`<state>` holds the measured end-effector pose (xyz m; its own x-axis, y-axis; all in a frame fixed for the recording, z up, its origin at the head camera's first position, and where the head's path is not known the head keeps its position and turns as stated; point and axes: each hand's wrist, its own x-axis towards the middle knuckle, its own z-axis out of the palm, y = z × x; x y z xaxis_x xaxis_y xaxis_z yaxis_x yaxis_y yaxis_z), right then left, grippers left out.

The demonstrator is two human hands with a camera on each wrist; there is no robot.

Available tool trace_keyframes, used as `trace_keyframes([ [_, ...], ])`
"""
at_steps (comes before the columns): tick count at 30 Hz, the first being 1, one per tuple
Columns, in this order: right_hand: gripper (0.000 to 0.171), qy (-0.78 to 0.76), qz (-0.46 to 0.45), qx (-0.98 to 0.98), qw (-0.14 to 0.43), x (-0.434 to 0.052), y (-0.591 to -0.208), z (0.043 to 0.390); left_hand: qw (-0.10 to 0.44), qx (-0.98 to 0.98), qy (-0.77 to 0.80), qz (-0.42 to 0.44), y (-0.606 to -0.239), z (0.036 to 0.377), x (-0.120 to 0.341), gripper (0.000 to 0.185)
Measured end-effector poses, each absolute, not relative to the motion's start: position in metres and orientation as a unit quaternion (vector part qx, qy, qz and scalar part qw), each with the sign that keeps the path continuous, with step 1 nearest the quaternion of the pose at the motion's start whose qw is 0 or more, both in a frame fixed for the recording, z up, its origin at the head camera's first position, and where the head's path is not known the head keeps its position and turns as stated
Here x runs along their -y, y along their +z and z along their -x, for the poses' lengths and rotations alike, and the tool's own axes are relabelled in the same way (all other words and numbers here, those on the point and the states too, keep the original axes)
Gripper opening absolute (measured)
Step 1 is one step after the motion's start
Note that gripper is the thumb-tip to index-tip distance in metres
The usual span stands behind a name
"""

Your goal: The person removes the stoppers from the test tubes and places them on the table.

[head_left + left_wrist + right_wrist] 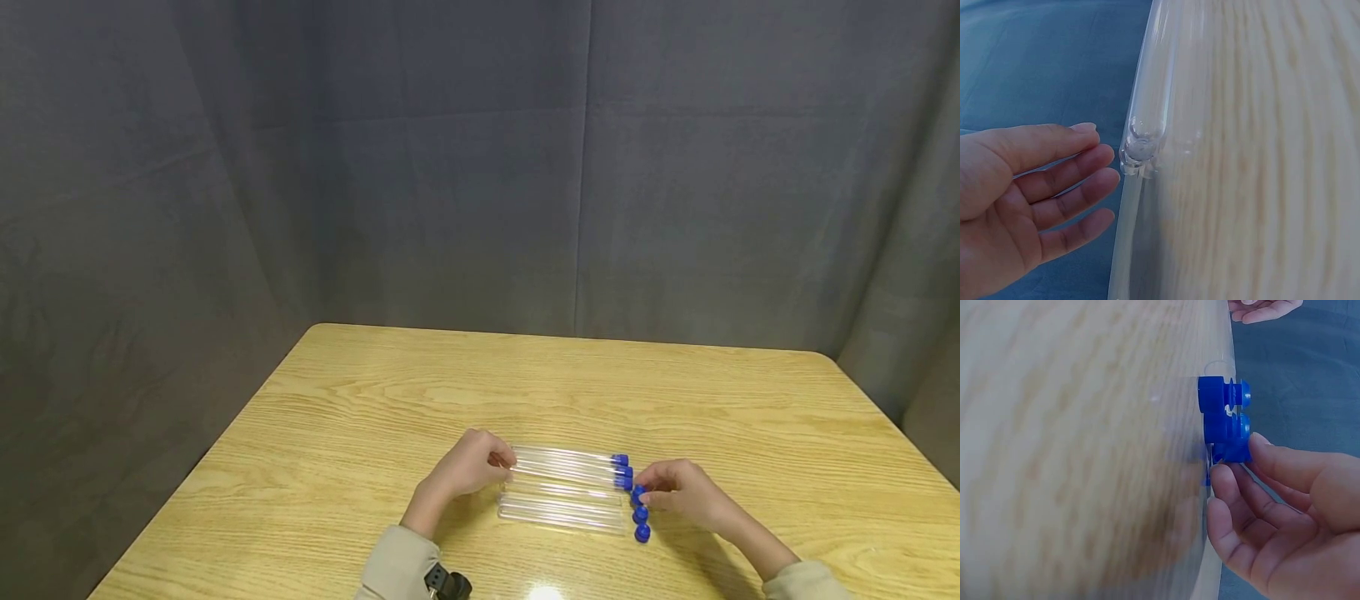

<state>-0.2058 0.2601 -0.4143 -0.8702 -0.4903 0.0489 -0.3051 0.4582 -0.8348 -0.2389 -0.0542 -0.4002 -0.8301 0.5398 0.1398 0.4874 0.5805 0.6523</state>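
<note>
Since the clear tubes [564,487] look light, smooth and breakable, their ends are touched by the relaxed left hand [471,467] and the right hand [678,492], whose fingertips rest on the blue caps [1225,419].

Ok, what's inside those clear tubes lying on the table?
Nothing shows inside the clear tubes: the wooden table is visible straight through them. Blue caps close the ends by the right hand; the left hand covers the other ends in the head view.
</note>
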Motion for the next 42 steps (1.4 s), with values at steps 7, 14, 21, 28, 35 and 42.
trace_keyframes([
  [7,0.022,-0.46,0.234,-0.85,0.109,-0.2607,-0.4147,0.206,0.037,-0.886,0.358,-0.293,-0.4005,0.2389,0.0547,0.008],
  [14,0.019,-0.459,0.239,-0.848,0.112,-0.2615,-0.4162,0.2067,0.041,-0.885,0.361,-0.291,-0.4004,0.2385,0.0545,0.009],
  [21,0.017,-0.463,0.238,-0.846,0.118,-0.2619,-0.4162,0.2061,0.043,-0.885,0.36,-0.293,-0.4006,0.2391,0.0543,0.009],
  [28,0.018,-0.47,0.235,-0.842,0.123,-0.2627,-0.4165,0.2053,0.047,-0.885,0.364,-0.287,-0.4001,0.2381,0.0539,0.01],
  [35,0.025,-0.488,0.218,-0.837,0.116,-0.2624,-0.4138,0.2052,0.043,-0.887,0.363,-0.28,-0.401,0.2394,0.0531,0.011],
  [42,0.025,-0.5,0.223,-0.829,0.112,-0.2615,-0.4124,0.2056,0.036,-0.889,0.357,-0.286,-0.3992,0.2425,0.0495,0.013],
])
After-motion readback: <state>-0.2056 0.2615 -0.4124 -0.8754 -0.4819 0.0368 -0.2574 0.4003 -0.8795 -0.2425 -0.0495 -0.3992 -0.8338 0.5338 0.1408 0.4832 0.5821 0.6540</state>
